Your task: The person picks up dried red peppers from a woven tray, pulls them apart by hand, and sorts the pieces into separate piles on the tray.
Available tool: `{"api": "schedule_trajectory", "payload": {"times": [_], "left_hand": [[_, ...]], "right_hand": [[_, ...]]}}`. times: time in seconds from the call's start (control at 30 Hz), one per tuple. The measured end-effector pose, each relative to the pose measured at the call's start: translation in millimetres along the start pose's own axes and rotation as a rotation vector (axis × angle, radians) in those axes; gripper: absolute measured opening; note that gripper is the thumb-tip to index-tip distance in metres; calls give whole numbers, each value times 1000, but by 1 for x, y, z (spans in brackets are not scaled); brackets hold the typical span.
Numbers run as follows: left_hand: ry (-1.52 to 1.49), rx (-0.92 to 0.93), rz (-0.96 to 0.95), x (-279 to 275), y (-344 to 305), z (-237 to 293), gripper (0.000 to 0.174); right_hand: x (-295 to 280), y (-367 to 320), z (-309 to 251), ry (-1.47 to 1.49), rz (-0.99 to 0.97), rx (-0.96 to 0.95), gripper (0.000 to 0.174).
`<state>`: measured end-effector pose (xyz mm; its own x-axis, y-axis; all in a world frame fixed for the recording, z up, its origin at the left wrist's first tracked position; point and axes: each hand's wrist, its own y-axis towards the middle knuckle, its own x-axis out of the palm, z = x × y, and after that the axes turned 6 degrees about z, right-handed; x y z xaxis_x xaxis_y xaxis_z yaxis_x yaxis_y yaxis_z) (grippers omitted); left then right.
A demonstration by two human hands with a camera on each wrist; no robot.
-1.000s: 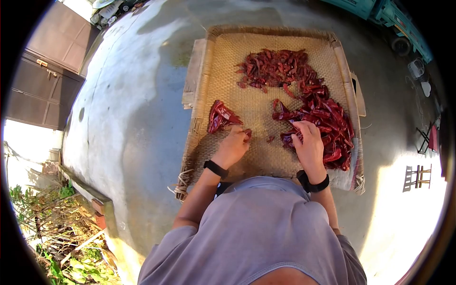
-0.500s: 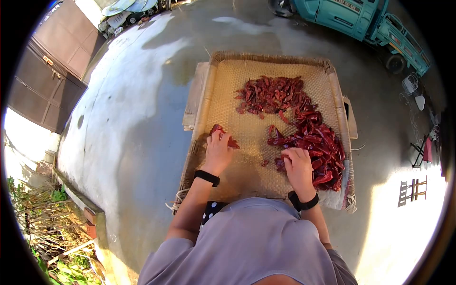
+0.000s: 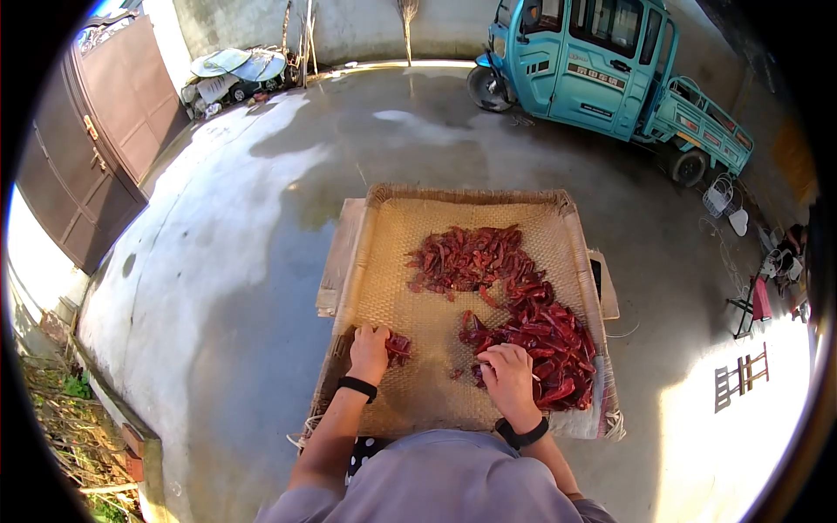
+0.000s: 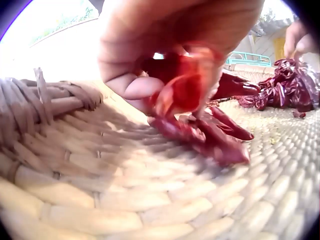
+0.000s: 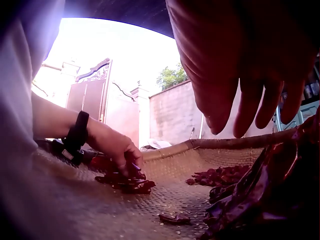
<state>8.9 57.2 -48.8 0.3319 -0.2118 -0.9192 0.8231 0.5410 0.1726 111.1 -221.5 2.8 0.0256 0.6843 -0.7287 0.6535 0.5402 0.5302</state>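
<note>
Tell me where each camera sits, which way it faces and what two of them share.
Head: worn on the head, facing forward and down at the tray and red peppers; both arms, the left hand, right hand and shirt show.
Left wrist: worn there, looking low across the tray; the left hand gripping peppers shows, plus part of the right hand.
Right wrist: worn there, looking across the tray toward the gate; both hands show.
Shared: both wrist views show the tray and peppers.

Sunlight glares off the floor (image 3: 706,471); the head view bends at its edges. The left wrist view blurs, and backlight seemingly leaves the right wrist view's peppers (image 5: 250,195) shadowed.
</note>
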Motion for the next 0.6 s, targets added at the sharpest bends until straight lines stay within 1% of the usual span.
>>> {"api": "schedule_trajectory", "payload": {"times": [0.07,0.1,0.13,0.17,0.2,0.27,0.3,0.33,0.4,0.43,0.53,0.6], "left_hand": [[-52,-41,-25,-3,-7,2,23],[-70,-14,25,-5,-11,6,21],[-126,15,9,-8,-14,11,20],[-181,45,-7,-12,-18,16,19],[-234,75,-27,-17,-23,23,18],[-400,139,-131,-18,-30,37,18],[-473,166,-185,-20,-34,46,18],[-543,195,-239,-20,-37,54,19],[-566,220,-207,-9,-47,63,21],[-577,234,-189,-7,-50,66,22],[-553,172,-332,-23,-56,74,24],[-576,143,-332,-14,-59,65,22]], "right_hand": [[2,1,-2,57,-34,21,22],[4,1,-4,85,-49,24,22],[5,2,-6,112,-61,27,23],[5,5,-9,153,-92,-23,29],[3,8,-18,252,-167,51,31],[1,12,-39,453,-321,202,37],[8,9,-40,413,-285,102,42],[15,5,-38,444,-310,77,40],[22,3,-38,504,-360,26,39],[18,4,-40,513,-400,97,32],[-4,10,-42,421,-425,80,25],[-9,7,-32,317,-298,58,21]]}}
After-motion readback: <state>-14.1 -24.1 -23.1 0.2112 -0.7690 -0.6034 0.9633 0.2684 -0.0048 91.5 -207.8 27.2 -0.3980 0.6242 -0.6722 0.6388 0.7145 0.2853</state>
